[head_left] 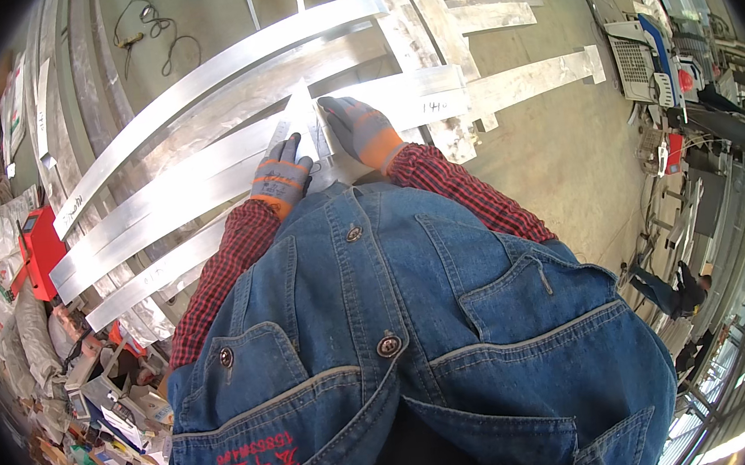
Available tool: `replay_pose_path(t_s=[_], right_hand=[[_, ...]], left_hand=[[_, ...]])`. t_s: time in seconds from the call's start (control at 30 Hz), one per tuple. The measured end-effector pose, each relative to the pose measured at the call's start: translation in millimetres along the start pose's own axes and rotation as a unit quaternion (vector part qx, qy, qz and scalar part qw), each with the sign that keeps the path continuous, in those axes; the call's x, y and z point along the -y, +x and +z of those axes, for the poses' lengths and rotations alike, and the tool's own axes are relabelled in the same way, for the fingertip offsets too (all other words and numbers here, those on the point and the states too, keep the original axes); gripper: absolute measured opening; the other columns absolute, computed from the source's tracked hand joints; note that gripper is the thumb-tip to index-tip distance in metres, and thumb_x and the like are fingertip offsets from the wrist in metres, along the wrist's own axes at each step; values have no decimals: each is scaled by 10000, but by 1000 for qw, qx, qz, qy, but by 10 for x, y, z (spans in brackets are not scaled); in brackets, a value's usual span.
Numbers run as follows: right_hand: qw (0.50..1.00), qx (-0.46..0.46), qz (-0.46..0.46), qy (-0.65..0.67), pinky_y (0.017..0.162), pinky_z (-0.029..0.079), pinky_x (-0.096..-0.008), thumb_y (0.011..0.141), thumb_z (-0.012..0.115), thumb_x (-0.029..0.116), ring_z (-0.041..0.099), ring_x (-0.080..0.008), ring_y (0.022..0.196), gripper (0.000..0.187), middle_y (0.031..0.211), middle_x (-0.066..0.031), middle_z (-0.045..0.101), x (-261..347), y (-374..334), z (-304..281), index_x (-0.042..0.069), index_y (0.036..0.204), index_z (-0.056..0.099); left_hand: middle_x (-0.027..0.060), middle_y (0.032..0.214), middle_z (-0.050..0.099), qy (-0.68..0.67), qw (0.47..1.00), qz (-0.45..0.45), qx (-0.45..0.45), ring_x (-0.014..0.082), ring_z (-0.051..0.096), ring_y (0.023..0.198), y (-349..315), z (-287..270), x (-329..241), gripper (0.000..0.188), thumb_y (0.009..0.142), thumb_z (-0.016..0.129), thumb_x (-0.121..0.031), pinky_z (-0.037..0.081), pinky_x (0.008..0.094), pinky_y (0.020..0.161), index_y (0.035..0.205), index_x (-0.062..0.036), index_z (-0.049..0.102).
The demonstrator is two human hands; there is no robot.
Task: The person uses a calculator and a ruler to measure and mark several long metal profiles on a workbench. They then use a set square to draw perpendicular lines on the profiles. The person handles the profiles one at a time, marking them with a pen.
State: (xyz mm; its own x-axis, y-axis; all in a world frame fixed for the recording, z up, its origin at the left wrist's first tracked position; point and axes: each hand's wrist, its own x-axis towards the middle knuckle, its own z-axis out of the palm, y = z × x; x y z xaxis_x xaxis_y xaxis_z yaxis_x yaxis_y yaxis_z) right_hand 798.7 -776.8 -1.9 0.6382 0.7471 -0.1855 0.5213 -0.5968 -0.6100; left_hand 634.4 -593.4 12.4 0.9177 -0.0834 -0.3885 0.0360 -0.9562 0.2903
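— While bent this far over the concrete floor (554,150), best to start from the big things: long curved metal strips (203,173) fanned out across it, crossed by straighter bars (426,54). Where to work?

— On the middle strip, right ahead of the denim jacket (382,322). Small pale flat piece (303,113) lying on top of it there, pointed end away from the body.

— And the hands?

— Left hand (280,177) laid on the strip at the piece's near left edge, fingers together and flat, clamped on nothing. Right hand (360,129) just beside the piece's right edge, fingers slightly apart, palm down, gripping nothing either.

— So, for doing it well?

— Probably: press down evenly from both sides, line the piece's edge up with the strip's edge before anything else, avoid sliding the gloves along cut metal edges, and mind the weight so far forward.

— Actually touching the piece?

— Touching on the left, by the look of it; on the right, impossible to tell.
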Motion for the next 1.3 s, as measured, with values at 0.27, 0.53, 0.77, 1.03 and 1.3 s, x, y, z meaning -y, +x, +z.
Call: replay_pose_path(t_s=[0.27, 0.53, 0.77, 1.03, 1.3], right_hand=[[998, -42, -55, -14, 1053, 569, -496, 1121, 558, 197, 689, -431, 1197, 376, 1332, -193, 700, 60, 90, 60, 146, 1484, 643], [989, 133, -20, -58, 1112, 548, -471, 1080, 586, 260, 688, -418, 1290, 411, 1352, -229, 728, 123, -328, -150, 13, 1398, 669], [966, 256, -7, -28, 993, 585, -518, 1046, 571, 478, 743, -458, 1130, 434, 1223, -238, 779, -47, -665, -102, 137, 1246, 749], [974, 217, 21, -56, 977, 585, -504, 1073, 542, 468, 730, -456, 1128, 397, 1212, -203, 779, 28, -648, -227, 157, 1205, 750], [985, 173, -6, 14, 996, 570, -479, 1080, 561, 450, 724, -446, 1143, 396, 1212, -204, 778, -278, -910, -282, 131, 1203, 758]], left_hand=[[268, 1729, 426, 5, 1000, 7, -24, 432, 495, 1532, -29, -25, -24, 295, 1017, 671, -214, 510, 498, 1193, 1286, -105, 718], [271, 1699, 454, 1, 997, 9, -71, 445, 511, 1503, -48, 37, -21, 309, 969, 753, -281, 501, 494, 1193, 1208, -87, 722], [243, 1700, 462, -16, 997, -23, -73, 433, 500, 1516, -92, 2, -73, 293, 965, 759, -248, 484, 506, 1205, 1205, -87, 711], [216, 1696, 476, 8, 991, -91, -99, 415, 504, 1514, -465, 36, 144, 322, 914, 788, -229, 490, 505, 1188, 1192, -85, 714], [201, 1704, 479, 12, 993, -96, -68, 411, 520, 1504, -555, -54, 215, 333, 921, 788, -181, 501, 503, 1183, 1221, -60, 708]])
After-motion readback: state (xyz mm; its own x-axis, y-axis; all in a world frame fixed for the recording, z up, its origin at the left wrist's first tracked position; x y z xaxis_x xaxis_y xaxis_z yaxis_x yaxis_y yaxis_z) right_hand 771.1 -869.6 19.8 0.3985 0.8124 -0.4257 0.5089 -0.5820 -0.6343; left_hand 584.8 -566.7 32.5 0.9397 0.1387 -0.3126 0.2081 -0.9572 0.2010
